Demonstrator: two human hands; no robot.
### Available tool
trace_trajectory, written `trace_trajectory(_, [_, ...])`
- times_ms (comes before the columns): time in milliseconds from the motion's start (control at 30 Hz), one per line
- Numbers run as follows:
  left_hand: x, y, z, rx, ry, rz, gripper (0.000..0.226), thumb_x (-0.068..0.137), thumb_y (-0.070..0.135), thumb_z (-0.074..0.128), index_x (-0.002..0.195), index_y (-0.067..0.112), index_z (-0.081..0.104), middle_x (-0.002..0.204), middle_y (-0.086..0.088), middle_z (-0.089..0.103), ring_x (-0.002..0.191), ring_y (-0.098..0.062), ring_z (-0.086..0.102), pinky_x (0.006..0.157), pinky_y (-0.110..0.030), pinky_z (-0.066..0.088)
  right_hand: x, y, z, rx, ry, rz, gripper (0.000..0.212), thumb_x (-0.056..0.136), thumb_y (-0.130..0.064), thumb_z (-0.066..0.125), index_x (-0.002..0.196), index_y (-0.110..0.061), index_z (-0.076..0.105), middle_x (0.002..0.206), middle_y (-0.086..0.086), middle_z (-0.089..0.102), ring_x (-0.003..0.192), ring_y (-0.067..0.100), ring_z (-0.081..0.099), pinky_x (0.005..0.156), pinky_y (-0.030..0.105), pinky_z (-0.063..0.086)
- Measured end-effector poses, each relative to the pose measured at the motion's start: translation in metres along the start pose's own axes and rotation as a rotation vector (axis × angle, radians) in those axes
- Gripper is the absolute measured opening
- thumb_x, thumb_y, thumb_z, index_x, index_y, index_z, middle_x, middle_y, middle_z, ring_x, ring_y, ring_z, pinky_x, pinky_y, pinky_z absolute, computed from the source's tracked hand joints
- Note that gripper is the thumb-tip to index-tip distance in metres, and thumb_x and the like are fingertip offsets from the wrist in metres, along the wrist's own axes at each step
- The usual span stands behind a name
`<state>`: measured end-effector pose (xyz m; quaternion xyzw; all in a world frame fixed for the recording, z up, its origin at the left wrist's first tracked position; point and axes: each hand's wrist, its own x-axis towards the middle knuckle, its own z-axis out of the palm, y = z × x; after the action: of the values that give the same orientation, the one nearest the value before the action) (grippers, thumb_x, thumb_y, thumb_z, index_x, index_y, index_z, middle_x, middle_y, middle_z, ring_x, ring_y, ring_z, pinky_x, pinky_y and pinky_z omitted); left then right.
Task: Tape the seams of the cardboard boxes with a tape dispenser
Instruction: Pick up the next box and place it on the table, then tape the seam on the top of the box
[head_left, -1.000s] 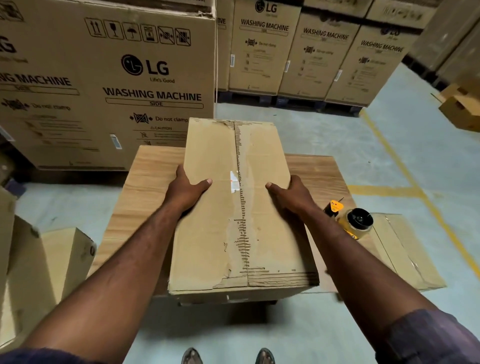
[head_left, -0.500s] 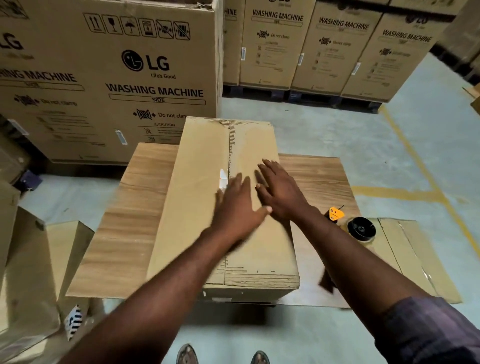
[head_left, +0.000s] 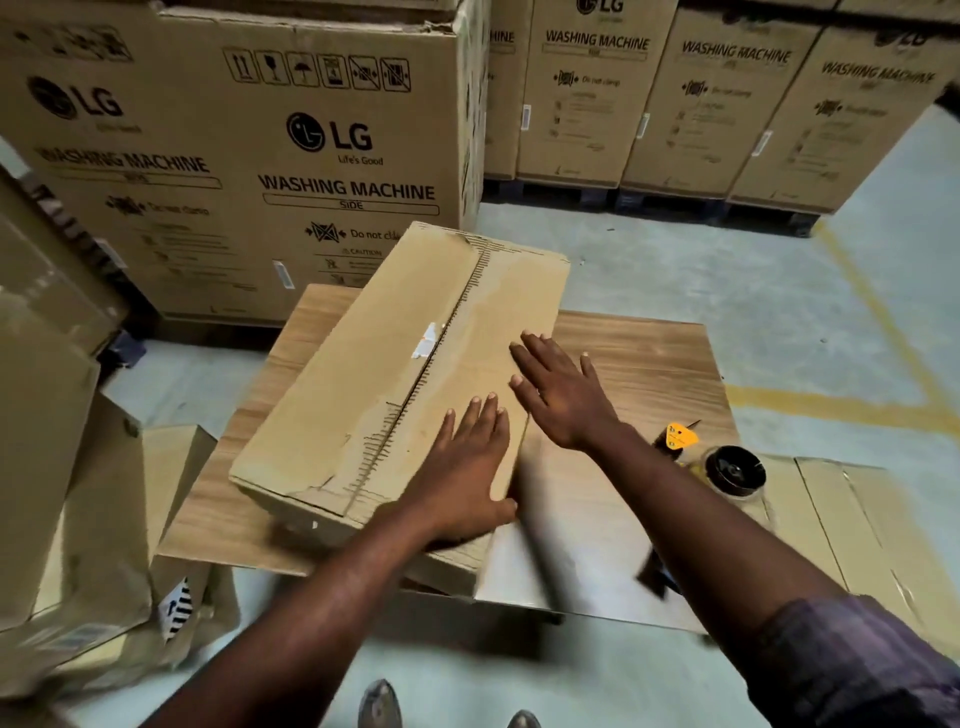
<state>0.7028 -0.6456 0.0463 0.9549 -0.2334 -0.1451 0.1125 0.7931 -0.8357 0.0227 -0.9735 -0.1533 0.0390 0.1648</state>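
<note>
Our left hand (head_left: 465, 467) lies flat, fingers straight, on the near end of the cardboard box (head_left: 384, 374), and our right hand (head_left: 563, 400) is spread open over its right edge; neither holds anything. The box sits askew on the wooden surface (head_left: 649, 358). We judge it light, with worn, soft flaps, best taken by its long sides. The tape dispenser (head_left: 727, 467) lies near, to the right.

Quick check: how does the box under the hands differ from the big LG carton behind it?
The box is plain brown with no print; the LG carton carries a logo, "WASHING MACHINE" and handling symbols. The box lies low and skewed on the wooden table; the LG carton stands taller behind it. The box's top is scuffed along its seam; the LG carton's face looks intact. Both are brown cardboard.
</note>
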Motion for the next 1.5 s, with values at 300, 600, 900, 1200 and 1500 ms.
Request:
trace_trajectory(300, [-0.058,-0.057,-0.006,0.019,0.072,-0.056,0.100,0.089,0.025,0.063,0.159,0.035,-0.007,0.163,0.019,-0.020,0.152,-0.009,-0.019,0.122,-0.041,-0.014,-0.005,-0.055,0.014,-0.138,0.237,0.039,0.059,0.090,-0.059,0.037,0.116,-0.011,0.060,0.126,0.015,0.056,0.118,0.038,0.051,0.106,0.055,0.034])
trace_trajectory(600, [-0.061,-0.067,0.002,0.083,0.164,-0.094,0.095,0.091,0.045,0.067,0.159,0.039,0.001,0.166,0.007,-0.013,0.153,-0.011,-0.009,0.125,-0.039,-0.005,0.021,-0.007,0.008,-0.035,0.063,0.066,0.070,0.102,-0.067,0.026,0.162,-0.030,0.021,0.172,0.000,0.006,0.158,0.021,0.000,0.123,0.058,-0.003])
trace_trajectory(900, [-0.081,-0.184,-0.030,0.127,0.133,-0.104,0.120,0.067,0.052,0.085,0.155,0.051,0.002,0.164,0.020,-0.012,0.152,-0.007,-0.010,0.124,-0.040,-0.003,-0.073,-0.094,0.046,-0.107,0.197,0.303,0.081,0.098,-0.069,0.015,0.160,-0.019,0.029,0.169,0.013,0.015,0.157,0.031,0.012,0.123,0.058,0.005])
trace_trajectory(1200, [-0.076,-0.195,-0.033,0.157,0.116,-0.144,0.119,0.071,0.055,0.081,0.154,0.049,-0.004,0.163,0.014,-0.017,0.151,-0.016,-0.015,0.119,-0.044,-0.009,-0.061,-0.036,0.020,-0.085,0.200,0.361,0.085,0.095,-0.068,0.015,0.158,-0.015,0.032,0.169,0.015,0.017,0.156,0.032,0.011,0.124,0.047,0.015])
trace_trajectory(1500, [-0.036,-0.217,-0.054,0.063,0.086,-0.022,0.120,0.065,0.060,0.083,0.155,0.049,0.005,0.164,0.017,-0.011,0.152,-0.013,-0.014,0.123,-0.049,-0.007,-0.097,-0.055,0.036,-0.106,0.296,0.493,0.081,0.100,-0.061,0.017,0.159,-0.008,0.028,0.169,0.013,0.016,0.156,0.031,0.012,0.125,0.048,0.015])
